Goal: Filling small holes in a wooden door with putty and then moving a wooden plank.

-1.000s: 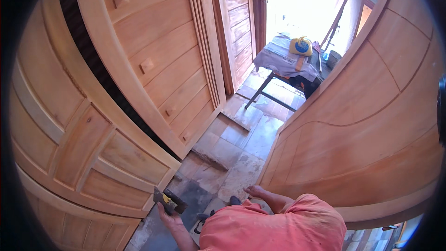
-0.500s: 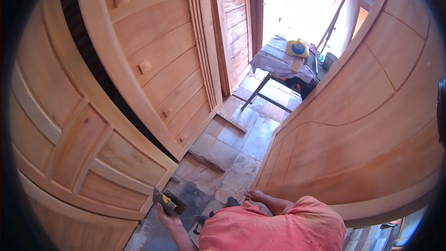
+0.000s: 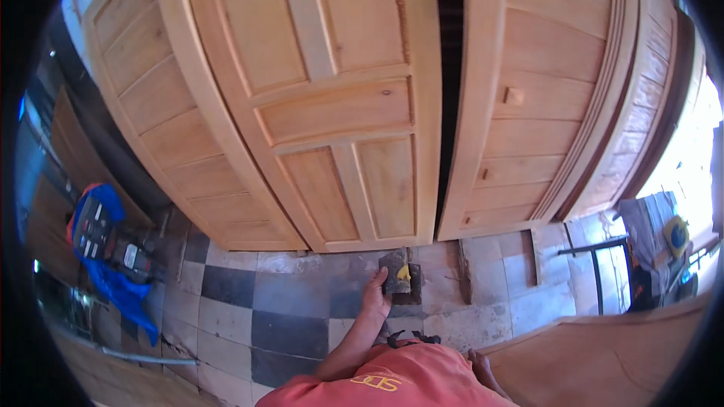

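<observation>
Grey and yellow, the small block (image 3: 394,274) was held by the left hand (image 3: 376,295) below the frame's middle, the right hand (image 3: 478,365) at lower middle was too hidden to tell its grip, and the upper-middle door (image 3: 335,111) looked smooth but unpainted, what was left being unclear.

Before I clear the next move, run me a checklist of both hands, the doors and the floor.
1. Left hand gripping the dark flat piece: ok, thumb and fingers on its edge.
2. Right hand free: cannot tell, mostly hidden beside the shirt.
3. Dark flat piece apart from the panelled door: cannot tell, one view leaves depth unclear.
4. Panelled door upright: ok.
5. Floor clear before the doors: not ok, narrow strips lie there.
6. Yellow package resting on the cloth-covered table: ok.
</observation>
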Motion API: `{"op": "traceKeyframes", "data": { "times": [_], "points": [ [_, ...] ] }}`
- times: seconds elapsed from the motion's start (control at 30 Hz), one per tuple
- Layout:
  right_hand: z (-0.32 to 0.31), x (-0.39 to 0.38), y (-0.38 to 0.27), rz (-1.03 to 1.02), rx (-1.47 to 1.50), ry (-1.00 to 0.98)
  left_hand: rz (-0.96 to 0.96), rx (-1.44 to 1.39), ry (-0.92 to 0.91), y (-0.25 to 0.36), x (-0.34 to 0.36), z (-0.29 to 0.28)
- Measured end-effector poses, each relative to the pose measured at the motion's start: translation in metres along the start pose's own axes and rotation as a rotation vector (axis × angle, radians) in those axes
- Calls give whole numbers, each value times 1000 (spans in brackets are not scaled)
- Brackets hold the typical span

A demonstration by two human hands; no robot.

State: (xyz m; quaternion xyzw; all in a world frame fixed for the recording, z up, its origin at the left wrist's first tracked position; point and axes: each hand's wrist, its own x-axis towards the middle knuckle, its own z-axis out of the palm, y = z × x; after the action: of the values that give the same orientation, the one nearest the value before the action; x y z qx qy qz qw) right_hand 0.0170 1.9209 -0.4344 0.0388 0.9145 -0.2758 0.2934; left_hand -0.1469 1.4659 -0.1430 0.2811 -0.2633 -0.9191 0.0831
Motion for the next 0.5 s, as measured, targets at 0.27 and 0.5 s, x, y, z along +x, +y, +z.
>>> {"op": "traceKeyframes", "data": {
  "times": [0.27,0.5],
  "points": [
    [-32,15,-4,-149,9,43,-34,-13,95,-9,4,-16],
    [-52,13,-32,152,291,-31,17,-49,16,-10,-5,-7]
  ]
}}
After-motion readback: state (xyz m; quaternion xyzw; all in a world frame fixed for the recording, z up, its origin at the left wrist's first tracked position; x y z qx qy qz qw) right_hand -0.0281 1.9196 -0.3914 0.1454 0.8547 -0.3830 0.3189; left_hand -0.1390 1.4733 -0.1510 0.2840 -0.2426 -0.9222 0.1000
